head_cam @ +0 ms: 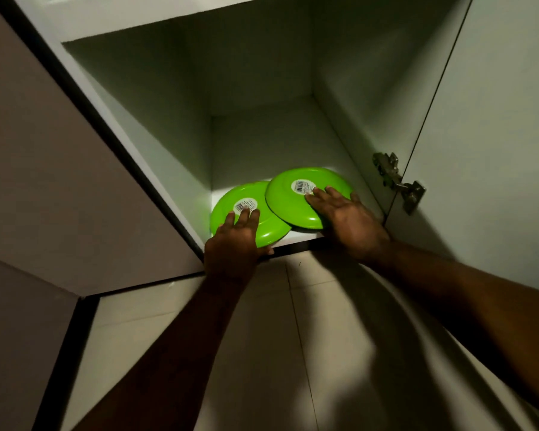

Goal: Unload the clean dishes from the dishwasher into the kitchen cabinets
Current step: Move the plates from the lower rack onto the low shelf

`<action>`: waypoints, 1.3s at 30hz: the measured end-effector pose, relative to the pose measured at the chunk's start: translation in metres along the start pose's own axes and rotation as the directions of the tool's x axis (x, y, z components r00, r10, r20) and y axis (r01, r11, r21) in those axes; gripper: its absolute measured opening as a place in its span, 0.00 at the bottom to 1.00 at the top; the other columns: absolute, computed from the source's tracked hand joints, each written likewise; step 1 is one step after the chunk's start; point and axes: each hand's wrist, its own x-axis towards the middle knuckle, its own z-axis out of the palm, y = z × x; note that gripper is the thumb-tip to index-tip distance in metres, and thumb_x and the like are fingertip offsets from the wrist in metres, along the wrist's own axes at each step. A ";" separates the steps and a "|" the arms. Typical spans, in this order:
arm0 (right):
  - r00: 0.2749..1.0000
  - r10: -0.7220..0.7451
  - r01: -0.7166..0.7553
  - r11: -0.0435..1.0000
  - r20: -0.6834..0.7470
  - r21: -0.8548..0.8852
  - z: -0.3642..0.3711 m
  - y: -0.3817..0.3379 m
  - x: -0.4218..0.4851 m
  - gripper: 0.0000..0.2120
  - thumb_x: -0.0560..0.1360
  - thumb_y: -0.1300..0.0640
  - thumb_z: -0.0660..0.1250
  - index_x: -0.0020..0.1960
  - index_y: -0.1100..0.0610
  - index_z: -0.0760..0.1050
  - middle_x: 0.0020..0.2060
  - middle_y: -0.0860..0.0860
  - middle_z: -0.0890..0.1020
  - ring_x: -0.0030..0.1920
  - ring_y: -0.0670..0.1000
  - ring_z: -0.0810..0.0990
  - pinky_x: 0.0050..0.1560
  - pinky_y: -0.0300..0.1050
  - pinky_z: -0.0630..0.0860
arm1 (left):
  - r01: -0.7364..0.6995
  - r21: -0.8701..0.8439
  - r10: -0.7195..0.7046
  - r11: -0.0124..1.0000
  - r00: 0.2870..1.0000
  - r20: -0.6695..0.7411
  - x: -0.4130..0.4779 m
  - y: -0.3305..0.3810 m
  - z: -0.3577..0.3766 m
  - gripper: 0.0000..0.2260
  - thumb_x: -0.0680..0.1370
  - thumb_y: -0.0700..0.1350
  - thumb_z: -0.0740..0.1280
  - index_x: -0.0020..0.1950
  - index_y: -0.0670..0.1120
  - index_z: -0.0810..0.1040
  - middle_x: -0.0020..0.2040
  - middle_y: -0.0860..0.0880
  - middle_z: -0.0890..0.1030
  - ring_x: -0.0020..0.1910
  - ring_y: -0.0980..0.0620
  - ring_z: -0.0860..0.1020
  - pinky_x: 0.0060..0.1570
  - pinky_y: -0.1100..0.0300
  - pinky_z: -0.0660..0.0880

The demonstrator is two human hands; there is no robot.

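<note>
While both arms reach into the white, matte-panelled cabinet [156, 119], two glossy round green plates lie face down on its lowest shelf [302, 237], near the front edge. Each shows a white barcode sticker on its base. The right plate [283, 200] overlaps the rim of the left plate [226, 208]. The left hand [234, 241] rests straight fingers on the left plate, thumb at its near rim; the right hand [346, 219] lies flat, fingers spread, on the right plate. A metal hinge [397, 181] joins the open door [495, 150] at right.
</note>
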 end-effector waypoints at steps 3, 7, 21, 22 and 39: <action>1.000 -0.002 0.002 1.000 -0.004 -0.030 0.005 0.003 0.008 0.35 0.79 0.50 0.64 0.79 0.51 0.50 0.79 0.50 0.52 0.78 0.53 0.50 0.74 0.60 0.53 | 0.008 -0.016 -0.008 1.000 1.000 0.010 0.005 0.000 0.008 0.41 0.73 0.65 0.67 0.80 0.53 0.55 0.79 0.50 0.60 0.77 0.43 0.59 0.62 0.45 0.72; 1.000 0.006 -0.006 0.999 -0.006 -0.034 0.013 0.006 0.016 0.36 0.78 0.45 0.63 0.80 0.51 0.49 0.79 0.50 0.51 0.79 0.53 0.48 0.75 0.61 0.49 | -0.009 -0.027 0.010 1.000 1.000 0.030 0.010 0.002 0.014 0.42 0.73 0.63 0.67 0.80 0.51 0.52 0.80 0.49 0.57 0.78 0.42 0.56 0.66 0.45 0.68; 0.994 -0.013 0.021 0.997 -0.110 0.076 0.030 0.019 0.016 0.37 0.77 0.40 0.61 0.79 0.53 0.51 0.79 0.53 0.52 0.79 0.54 0.47 0.76 0.54 0.42 | -0.080 -0.114 0.079 0.990 0.997 -0.011 0.017 0.001 0.021 0.53 0.66 0.77 0.54 0.76 0.38 0.63 0.74 0.36 0.66 0.72 0.32 0.65 0.66 0.38 0.66; 0.993 -0.022 0.030 0.997 -0.120 0.065 0.030 0.019 0.015 0.37 0.78 0.41 0.61 0.79 0.54 0.51 0.79 0.54 0.51 0.79 0.55 0.46 0.76 0.52 0.41 | -0.094 -0.128 0.091 0.987 0.996 -0.024 0.016 0.000 0.024 0.53 0.67 0.78 0.50 0.75 0.37 0.64 0.73 0.36 0.68 0.71 0.32 0.67 0.64 0.38 0.68; 0.996 0.004 0.000 0.999 -0.085 0.050 0.006 0.014 -0.010 0.37 0.77 0.39 0.46 0.80 0.57 0.44 0.79 0.54 0.46 0.79 0.53 0.44 0.77 0.53 0.50 | -0.077 -0.268 0.081 0.960 0.997 0.005 -0.006 0.003 0.011 0.39 0.75 0.64 0.45 0.79 0.40 0.57 0.79 0.39 0.57 0.78 0.39 0.54 0.74 0.43 0.57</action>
